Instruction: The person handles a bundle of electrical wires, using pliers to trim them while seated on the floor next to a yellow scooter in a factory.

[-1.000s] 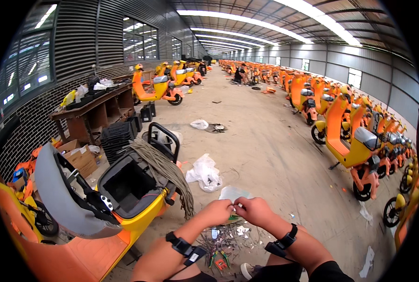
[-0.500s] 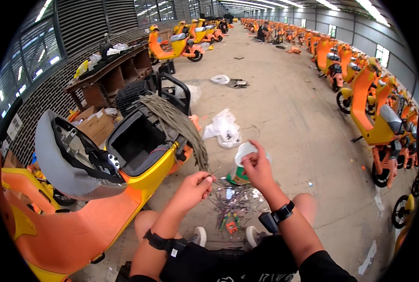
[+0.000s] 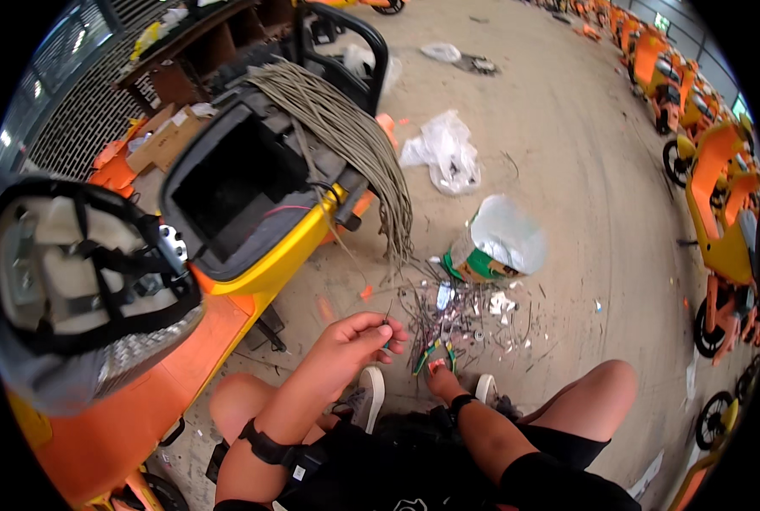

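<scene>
Left hand [image 3: 364, 337]: pinching thin dark strand [image 3: 388, 312] | Right hand [image 3: 444, 385]: at green-handled pliers [image 3: 424, 357], cannot tell whether gripping

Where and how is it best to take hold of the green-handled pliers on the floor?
By the green handles, likely from above on the person's side: they seem to spread that way, where the right hand is; scraps lie beyond.

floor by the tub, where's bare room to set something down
Mostly bare floor stretches from the tub and white bag to the parked scooters on the right. Crowded: the scrap pile on the tub's near side, where the right hand is at the pliers.
</scene>
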`<action>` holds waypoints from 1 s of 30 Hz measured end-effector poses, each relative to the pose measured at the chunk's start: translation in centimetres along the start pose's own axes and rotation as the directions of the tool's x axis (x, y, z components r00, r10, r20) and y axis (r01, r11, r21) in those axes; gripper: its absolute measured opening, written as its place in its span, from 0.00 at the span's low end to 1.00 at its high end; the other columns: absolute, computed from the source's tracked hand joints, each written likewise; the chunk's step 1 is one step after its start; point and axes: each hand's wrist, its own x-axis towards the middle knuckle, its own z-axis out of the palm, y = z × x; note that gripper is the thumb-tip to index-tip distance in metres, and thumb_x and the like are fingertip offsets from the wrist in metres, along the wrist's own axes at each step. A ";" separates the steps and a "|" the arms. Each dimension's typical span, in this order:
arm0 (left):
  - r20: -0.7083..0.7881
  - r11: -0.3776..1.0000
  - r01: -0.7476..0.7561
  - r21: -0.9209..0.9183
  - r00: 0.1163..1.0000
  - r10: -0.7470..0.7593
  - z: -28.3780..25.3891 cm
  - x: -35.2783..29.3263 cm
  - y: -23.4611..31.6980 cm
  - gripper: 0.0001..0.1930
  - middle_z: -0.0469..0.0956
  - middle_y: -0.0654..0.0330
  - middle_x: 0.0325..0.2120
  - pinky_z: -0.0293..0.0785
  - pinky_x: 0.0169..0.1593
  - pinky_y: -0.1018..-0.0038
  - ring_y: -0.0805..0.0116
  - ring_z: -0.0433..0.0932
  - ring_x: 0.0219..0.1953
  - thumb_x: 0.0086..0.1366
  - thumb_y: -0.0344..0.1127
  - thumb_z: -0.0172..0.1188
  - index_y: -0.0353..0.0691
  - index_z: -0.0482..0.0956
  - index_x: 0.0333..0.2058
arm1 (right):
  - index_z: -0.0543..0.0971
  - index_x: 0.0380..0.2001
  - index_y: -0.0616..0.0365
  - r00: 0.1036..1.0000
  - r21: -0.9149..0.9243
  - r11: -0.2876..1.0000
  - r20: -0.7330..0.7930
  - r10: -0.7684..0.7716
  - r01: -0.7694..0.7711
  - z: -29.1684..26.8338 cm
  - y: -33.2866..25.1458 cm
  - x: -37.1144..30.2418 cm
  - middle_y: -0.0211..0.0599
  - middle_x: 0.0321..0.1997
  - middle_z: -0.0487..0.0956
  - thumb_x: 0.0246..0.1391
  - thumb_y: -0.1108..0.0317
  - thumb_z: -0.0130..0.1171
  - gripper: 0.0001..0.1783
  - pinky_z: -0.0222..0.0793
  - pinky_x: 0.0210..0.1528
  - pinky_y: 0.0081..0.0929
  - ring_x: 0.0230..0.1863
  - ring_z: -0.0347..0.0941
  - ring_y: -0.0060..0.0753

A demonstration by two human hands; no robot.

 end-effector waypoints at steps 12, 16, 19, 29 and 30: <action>-0.126 0.978 0.171 0.118 0.980 -0.156 -1.4 2.5 -1.4 0.12 0.75 0.67 0.31 0.69 0.40 0.82 0.79 0.71 0.33 0.66 0.35 0.59 0.34 0.79 0.44 | 0.74 0.42 0.68 0.952 -0.020 0.959 -0.125 0.279 -0.283 1.8 -4.6 1.9 0.60 0.40 0.79 0.56 0.44 0.54 0.32 0.70 0.47 0.49 0.43 0.75 0.64; -0.085 0.984 0.169 0.064 0.983 -0.163 -1.3 2.0 -1.2 0.12 0.76 0.67 0.31 0.69 0.41 0.82 0.79 0.73 0.34 0.67 0.35 0.59 0.35 0.79 0.44 | 0.73 0.42 0.69 0.900 0.185 0.919 -0.208 0.384 -0.349 2.7 -4.8 5.1 0.62 0.39 0.79 0.52 0.49 0.60 0.29 0.71 0.47 0.49 0.45 0.75 0.64; -0.067 0.975 0.202 0.096 0.978 -0.196 -1.7 2.6 -0.8 0.11 0.76 0.66 0.31 0.70 0.40 0.81 0.79 0.74 0.34 0.69 0.35 0.56 0.35 0.77 0.45 | 0.73 0.44 0.67 0.923 0.055 0.928 -0.090 0.373 -0.370 1.8 -4.0 6.8 0.62 0.41 0.79 0.49 0.54 0.59 0.26 0.71 0.48 0.47 0.46 0.75 0.61; 0.188 0.985 0.020 0.172 0.981 -0.053 -0.8 5.9 -1.4 0.11 0.75 0.66 0.31 0.67 0.29 0.83 0.81 0.73 0.27 0.71 0.36 0.49 0.37 0.75 0.45 | 0.73 0.22 0.57 0.826 0.575 0.595 0.422 0.374 -0.562 -15.6 -8.9 1.8 0.34 0.14 0.70 0.54 0.52 0.56 0.19 0.60 0.15 0.31 0.13 0.67 0.33; 0.209 0.984 0.003 0.176 0.977 -0.040 -0.3 6.2 -1.3 0.11 0.74 0.67 0.31 0.67 0.30 0.83 0.81 0.73 0.27 0.71 0.36 0.49 0.37 0.74 0.45 | 0.74 0.23 0.58 0.868 0.517 0.699 0.323 0.376 -0.495 -17.6 -10.2 0.4 0.34 0.16 0.71 0.53 0.53 0.58 0.18 0.60 0.16 0.30 0.13 0.67 0.32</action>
